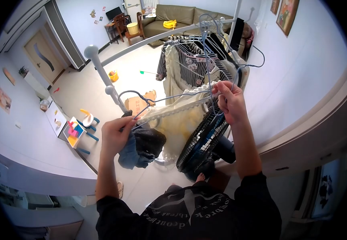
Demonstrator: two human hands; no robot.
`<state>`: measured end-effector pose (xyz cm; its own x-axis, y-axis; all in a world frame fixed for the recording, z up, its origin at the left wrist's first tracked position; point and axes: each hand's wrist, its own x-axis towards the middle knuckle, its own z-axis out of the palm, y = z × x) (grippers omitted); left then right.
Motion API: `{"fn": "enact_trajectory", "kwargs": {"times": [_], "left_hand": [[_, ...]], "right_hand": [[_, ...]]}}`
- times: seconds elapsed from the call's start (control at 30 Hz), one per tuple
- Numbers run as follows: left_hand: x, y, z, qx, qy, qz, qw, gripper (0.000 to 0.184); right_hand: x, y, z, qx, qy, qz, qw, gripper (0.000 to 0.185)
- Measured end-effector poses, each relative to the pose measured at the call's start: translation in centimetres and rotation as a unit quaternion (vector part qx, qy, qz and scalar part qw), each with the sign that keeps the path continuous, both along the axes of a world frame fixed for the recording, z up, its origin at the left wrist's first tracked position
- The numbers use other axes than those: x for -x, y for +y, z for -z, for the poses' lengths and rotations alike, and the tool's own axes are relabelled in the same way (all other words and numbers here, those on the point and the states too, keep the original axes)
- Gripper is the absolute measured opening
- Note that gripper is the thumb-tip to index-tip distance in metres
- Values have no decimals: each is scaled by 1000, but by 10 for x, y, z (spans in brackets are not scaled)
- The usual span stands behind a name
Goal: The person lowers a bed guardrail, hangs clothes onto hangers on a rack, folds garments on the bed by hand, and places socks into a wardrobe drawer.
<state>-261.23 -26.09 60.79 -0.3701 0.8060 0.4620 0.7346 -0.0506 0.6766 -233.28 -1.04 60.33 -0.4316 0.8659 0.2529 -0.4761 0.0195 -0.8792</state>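
Note:
A sheer cream garment (177, 124) with yellow patches, perhaps a skirt, hangs between my hands with its gathered top edge stretched wide. At that edge's left end, my left hand (116, 134) pinches the fabric and a blue-grey wire hanger (169, 97). My right hand (230, 102) has thumb and finger closed at the right end, by the crossing hanger wires. Further blue-grey hangers (257, 64) overlap behind the right hand. Dark clothing (143, 146) hangs below, beside the left hand. Exactly how the cloth meets the hanger is hidden by my fingers.
A white clothes rack (119, 54) stands ahead, carrying a striped top (187, 64) and other clothes. Beneath my right hand is a black fan (201, 144). A toy table (75, 132) is at left, a cardboard box (139, 103) on the floor, a sofa (185, 18) behind.

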Motion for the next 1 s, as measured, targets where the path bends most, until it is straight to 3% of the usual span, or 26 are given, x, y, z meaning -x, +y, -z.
{"fn": "enact_trajectory", "kwargs": {"times": [0.13,0.2,0.27,0.33,0.43,0.53,0.63,0.73,0.9,1.0], "left_hand": [[-1,1,1,-35,72,-15,997,13],[-2,0,-2,-11,20,2,1000,13],[-3,1,-2,1,-9,17,1000,13],[-3,1,1,0,-16,29,999,13],[-9,1,-4,24,22,3,999,12],[-12,6,1,-22,50,20,998,10],[-20,13,-4,-21,91,17,995,10],[-19,20,-7,-18,87,1,996,11],[-8,32,-9,1,61,8,998,13],[-8,47,-12,-4,69,13,998,16]], "right_hand": [[-9,2,4,30,27,-52,998,24],[-15,3,5,72,48,-89,992,26],[-21,6,4,128,87,-178,972,27],[-26,8,-4,188,138,-322,917,25],[-23,-12,-14,145,42,-170,974,29],[-21,-28,-27,48,-75,-121,989,30],[-13,-34,-32,21,-179,-104,978,28],[-7,-31,-40,-67,-211,-9,975,26],[-11,-2,-35,-200,-153,97,963,14],[-13,21,-42,-426,-190,51,883,21]]}}
